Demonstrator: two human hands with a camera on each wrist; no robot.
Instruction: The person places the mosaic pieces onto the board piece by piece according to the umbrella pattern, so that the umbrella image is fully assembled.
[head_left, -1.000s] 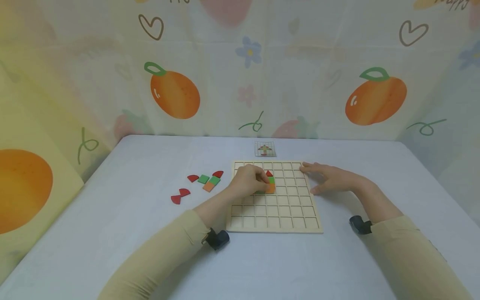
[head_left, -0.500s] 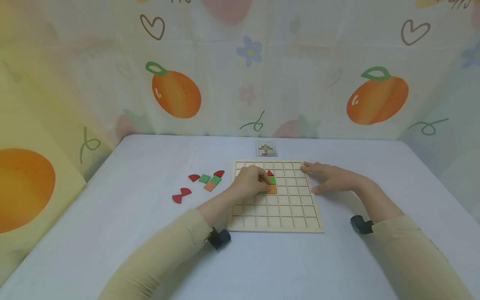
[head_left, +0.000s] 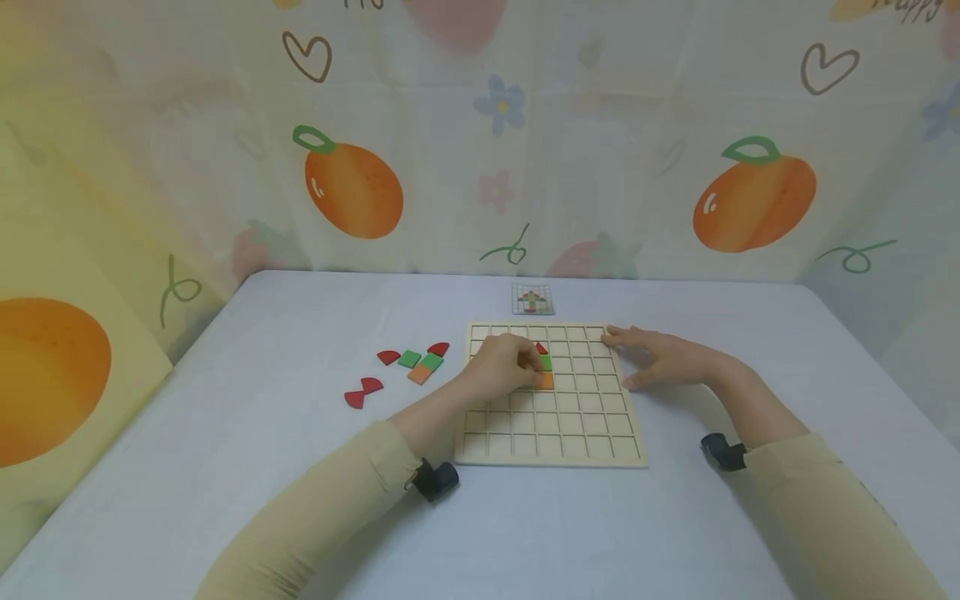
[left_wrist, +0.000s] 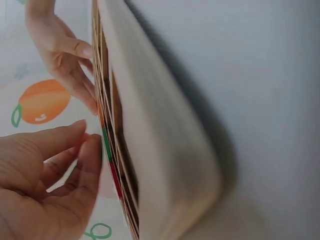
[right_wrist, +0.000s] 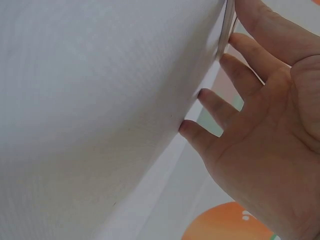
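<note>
Head view has the left hand (head_left: 501,367) over the gridded board (head_left: 572,425), thumb and fingertips drawn together beside the orange tile (head_left: 546,382), the green tile (head_left: 547,363) and red tile (head_left: 541,348) just beyond; whether they pinch anything, I cannot tell. Its partner, the right hand (head_left: 667,354), touches the near edge with fingers loosely extended. Good seating probably wants edges squared to the grid lines and light pressure, the right hand bracing against sliding.
</note>
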